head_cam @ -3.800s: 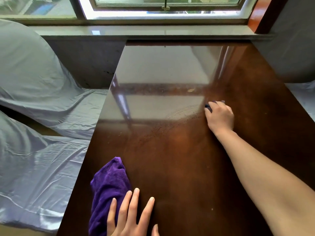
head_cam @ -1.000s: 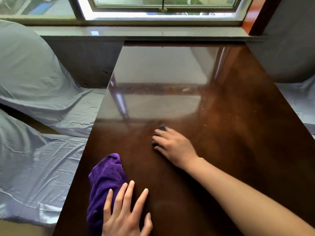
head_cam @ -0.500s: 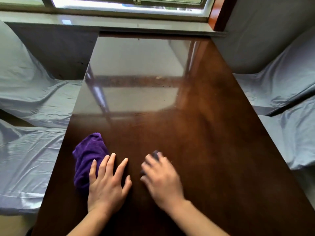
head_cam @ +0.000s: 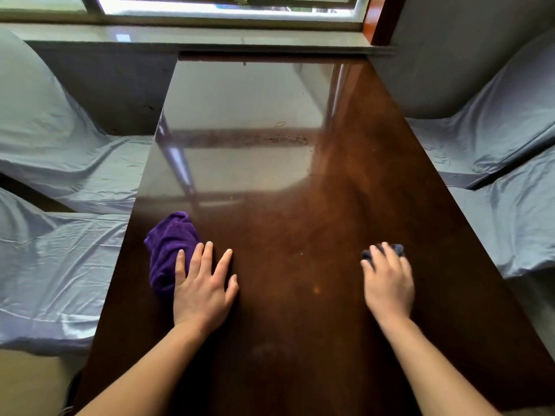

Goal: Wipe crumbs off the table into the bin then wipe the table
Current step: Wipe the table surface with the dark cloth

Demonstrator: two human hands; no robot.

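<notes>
Glossy brown table point(head_cam: 300, 205) under a window point(head_cam: 228, 9): left hand point(head_cam: 204, 291) lies flat, fingers spread, its outer edge on the purple cloth point(head_cam: 168, 244); right hand point(head_cam: 387, 282), blurred, curls over a dark cloth point(head_cam: 397, 249) near the right edge.

Dining booth: glossy wooden table point(head_cam: 300, 205), cloth-covered seats point(head_cam: 60, 250) both sides, window point(head_cam: 228, 7).
</notes>
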